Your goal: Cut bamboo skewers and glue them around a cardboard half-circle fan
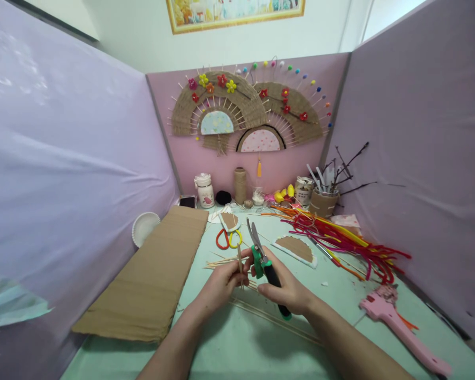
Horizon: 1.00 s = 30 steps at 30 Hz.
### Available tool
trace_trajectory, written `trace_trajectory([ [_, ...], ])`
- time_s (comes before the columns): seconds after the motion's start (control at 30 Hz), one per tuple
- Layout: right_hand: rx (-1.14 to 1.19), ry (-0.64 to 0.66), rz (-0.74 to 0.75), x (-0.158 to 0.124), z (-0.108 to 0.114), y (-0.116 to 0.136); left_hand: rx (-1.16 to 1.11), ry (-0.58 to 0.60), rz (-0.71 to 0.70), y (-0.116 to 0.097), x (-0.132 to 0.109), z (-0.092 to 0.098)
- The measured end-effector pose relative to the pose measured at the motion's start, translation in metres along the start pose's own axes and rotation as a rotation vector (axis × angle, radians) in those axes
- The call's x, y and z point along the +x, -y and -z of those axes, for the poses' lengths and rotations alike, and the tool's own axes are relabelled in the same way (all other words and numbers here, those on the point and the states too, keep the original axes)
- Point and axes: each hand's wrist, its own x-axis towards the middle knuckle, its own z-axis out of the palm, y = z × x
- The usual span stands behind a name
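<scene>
My left hand (225, 279) is closed around a small bundle of thin bamboo sticks (239, 258), held upright above the table. In my right hand (287, 287) is a pair of pruning shears (267, 264) with green and black handles, its blades pointing up and away from me. The fingertips of both hands are close together near the bundle. Beneath them, more loose bamboo sticks (277, 321) lie on the green tablecloth, partly hidden by my hands. Just beyond sits a pair of scissors (228, 239) with red and yellow handles.
A cardboard sheet (158, 279) lies at left. Cloth-edged cardboard half-rounds (296, 249) rest farther back. Colourful pipe cleaners (340, 237) and a pink glue gun (404, 327) occupy the right. Behind stand a white jar (205, 191), a twine spool (240, 186) and a twig pot (323, 203).
</scene>
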Motion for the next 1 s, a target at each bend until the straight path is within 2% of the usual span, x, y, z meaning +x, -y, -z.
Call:
trace_trajectory([
  [0.5, 0.024, 0.022, -0.002, -0.001, 0.001, -0.002, -0.034, 0.048, 0.009, 0.006, -0.002, 0.002],
  [0.6, -0.104, -0.028, -0.020, 0.000, 0.005, 0.006, -0.005, 0.045, 0.011, 0.005, -0.003, 0.003],
  [0.7, -0.345, -0.098, -0.067, -0.001, 0.014, 0.022, 0.060, 0.048, -0.001, 0.002, -0.004, 0.004],
  [0.8, -0.569, -0.116, -0.087, -0.002, 0.025, 0.041, 0.101, 0.042, -0.031, -0.001, -0.005, 0.005],
  [0.9, -0.683, -0.109, -0.086, -0.004, 0.037, 0.055, 0.056, 0.014, -0.025, -0.003, -0.004, 0.006],
  [1.0, -0.731, -0.105, -0.121, -0.003, 0.045, 0.059, 0.088, 0.025, -0.012, -0.001, -0.004, 0.005],
])
